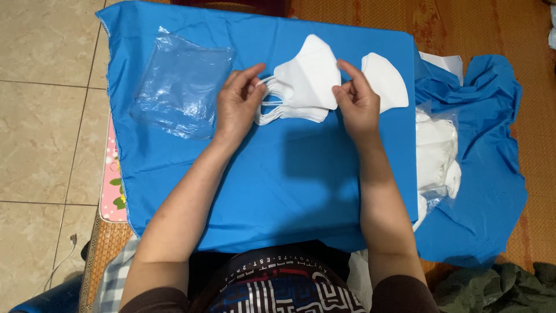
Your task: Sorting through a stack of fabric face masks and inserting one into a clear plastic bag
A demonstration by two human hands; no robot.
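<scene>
A blue cloth (278, 191) covers the table. Both hands, left (238, 104) and right (358, 104), pinch a stack of white masks (304, 87) at center. Empty clear bags (179, 87) wait left; one mask (385, 81) lies apart, and more bagged masks (437, 153) sit right.

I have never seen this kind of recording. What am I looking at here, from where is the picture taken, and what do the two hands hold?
There is no machine here: a person works with two bare hands. The single picture comes from a camera worn on the person's head, looking down, so the arms enter from the bottom. A blue cloth covers the work surface. The left hand and the right hand hold between them a stack of white face masks, the left fingers at the ear loops. One single white mask lies apart, to the right of the stack. Left of the hands lie empty clear plastic bags. At the right edge, a clear bag with more white masks rests on crumpled blue cloth.
</scene>
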